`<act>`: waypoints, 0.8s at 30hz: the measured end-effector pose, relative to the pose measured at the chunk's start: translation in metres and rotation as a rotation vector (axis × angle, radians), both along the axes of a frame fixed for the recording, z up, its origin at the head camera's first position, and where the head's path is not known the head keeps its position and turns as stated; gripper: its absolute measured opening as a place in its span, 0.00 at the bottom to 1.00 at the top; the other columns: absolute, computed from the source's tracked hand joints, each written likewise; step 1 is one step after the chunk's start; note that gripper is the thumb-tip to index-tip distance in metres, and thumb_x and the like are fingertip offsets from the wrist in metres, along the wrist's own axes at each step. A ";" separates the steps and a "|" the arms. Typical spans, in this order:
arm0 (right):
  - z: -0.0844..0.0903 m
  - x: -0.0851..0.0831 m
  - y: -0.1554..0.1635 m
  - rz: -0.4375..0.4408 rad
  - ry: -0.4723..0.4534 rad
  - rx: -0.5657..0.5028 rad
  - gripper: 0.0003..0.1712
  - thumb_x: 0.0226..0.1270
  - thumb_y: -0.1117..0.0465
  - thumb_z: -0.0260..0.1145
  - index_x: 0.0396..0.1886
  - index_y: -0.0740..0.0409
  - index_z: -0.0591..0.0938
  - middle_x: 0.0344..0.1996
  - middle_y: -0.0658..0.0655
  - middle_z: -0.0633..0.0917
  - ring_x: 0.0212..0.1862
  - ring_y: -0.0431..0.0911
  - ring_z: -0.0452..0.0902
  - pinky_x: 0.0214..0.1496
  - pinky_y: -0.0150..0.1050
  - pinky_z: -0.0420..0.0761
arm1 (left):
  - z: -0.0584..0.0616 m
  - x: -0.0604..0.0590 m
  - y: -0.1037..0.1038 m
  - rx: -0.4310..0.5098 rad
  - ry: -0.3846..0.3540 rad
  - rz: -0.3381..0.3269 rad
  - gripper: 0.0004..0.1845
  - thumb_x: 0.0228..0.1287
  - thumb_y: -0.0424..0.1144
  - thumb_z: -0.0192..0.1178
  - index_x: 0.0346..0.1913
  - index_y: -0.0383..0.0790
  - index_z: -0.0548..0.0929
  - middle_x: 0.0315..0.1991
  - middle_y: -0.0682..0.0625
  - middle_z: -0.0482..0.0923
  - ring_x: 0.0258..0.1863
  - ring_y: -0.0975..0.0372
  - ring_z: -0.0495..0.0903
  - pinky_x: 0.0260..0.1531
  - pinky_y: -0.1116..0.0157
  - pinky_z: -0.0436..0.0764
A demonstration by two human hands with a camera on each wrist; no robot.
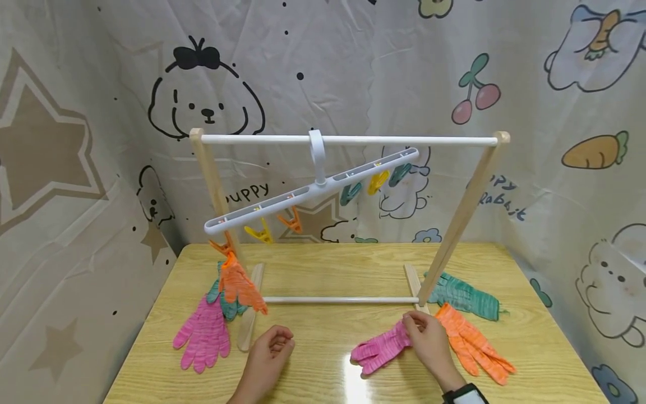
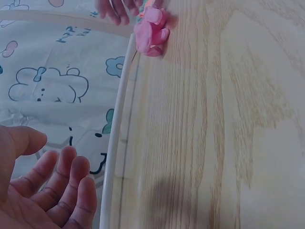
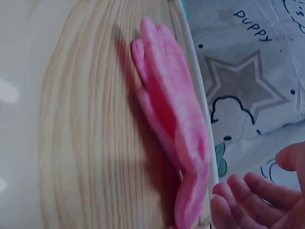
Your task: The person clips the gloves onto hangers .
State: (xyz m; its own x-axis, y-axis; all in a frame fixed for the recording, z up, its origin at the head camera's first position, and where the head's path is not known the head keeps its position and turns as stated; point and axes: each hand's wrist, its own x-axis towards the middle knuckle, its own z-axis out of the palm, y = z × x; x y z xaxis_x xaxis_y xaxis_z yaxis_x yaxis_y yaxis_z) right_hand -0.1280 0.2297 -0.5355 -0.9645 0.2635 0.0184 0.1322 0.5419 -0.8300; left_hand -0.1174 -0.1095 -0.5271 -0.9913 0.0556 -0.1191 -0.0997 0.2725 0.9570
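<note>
A pink glove [image 1: 378, 348] [image 3: 171, 114] lies flat near the table's front edge, fingers pointing left. My right hand [image 1: 424, 336] [image 3: 257, 195] rests at its cuff; fingertips touch the cuff, and the thumb stands apart from them with nothing between. My left hand [image 1: 272, 345] [image 2: 52, 191] hovers low over the wood in front of the rack's left foot, fingers loosely curled and holding nothing. The left wrist view shows the same pink glove [image 2: 151, 31] far off beside the rack's white bottom bar [image 2: 114, 143].
A wooden rack [image 1: 466, 196] carries a tilted white clip hanger [image 1: 313, 191] with an orange glove [image 1: 239, 283] clipped at its low left end. A pink glove [image 1: 204, 334] and a teal one [image 1: 229, 306] lie left; a teal glove [image 1: 466, 294] and an orange glove [image 1: 474, 345] lie right.
</note>
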 end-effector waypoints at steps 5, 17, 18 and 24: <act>0.000 0.004 0.013 -0.067 -0.020 0.144 0.15 0.72 0.55 0.65 0.34 0.63 0.88 0.27 0.57 0.89 0.29 0.43 0.82 0.28 0.34 0.76 | 0.001 0.000 0.003 -0.009 0.004 -0.021 0.07 0.68 0.31 0.62 0.45 0.30 0.81 0.35 0.46 0.83 0.31 0.70 0.79 0.33 0.72 0.79; -0.006 0.014 0.019 0.001 -0.265 0.193 0.22 0.69 0.49 0.65 0.18 0.57 0.81 0.11 0.48 0.79 0.16 0.41 0.70 0.19 0.34 0.65 | 0.001 -0.004 0.009 -0.010 -0.007 -0.080 0.10 0.71 0.34 0.60 0.48 0.29 0.80 0.37 0.45 0.82 0.33 0.68 0.80 0.35 0.71 0.80; -0.008 0.014 0.019 0.004 -0.268 0.193 0.23 0.69 0.49 0.66 0.16 0.56 0.80 0.09 0.48 0.79 0.15 0.41 0.69 0.19 0.34 0.65 | 0.000 -0.004 0.010 -0.013 -0.010 -0.086 0.10 0.71 0.34 0.60 0.48 0.29 0.80 0.37 0.45 0.82 0.34 0.68 0.80 0.35 0.71 0.80; -0.019 0.013 0.014 0.017 -0.244 0.197 0.25 0.66 0.50 0.69 0.12 0.55 0.77 0.06 0.47 0.77 0.12 0.39 0.69 0.16 0.32 0.64 | -0.002 -0.004 0.013 -0.025 0.006 -0.104 0.10 0.70 0.34 0.61 0.47 0.29 0.80 0.38 0.45 0.83 0.33 0.68 0.80 0.34 0.72 0.80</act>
State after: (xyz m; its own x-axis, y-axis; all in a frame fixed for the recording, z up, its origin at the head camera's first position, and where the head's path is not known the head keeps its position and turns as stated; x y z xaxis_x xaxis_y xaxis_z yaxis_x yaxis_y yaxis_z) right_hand -0.1151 0.2441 -0.5545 -0.9510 0.2613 -0.1651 0.3039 0.6930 -0.6538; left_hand -0.1210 -0.0962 -0.5289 -0.9811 0.1551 -0.1161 -0.0643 0.3046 0.9503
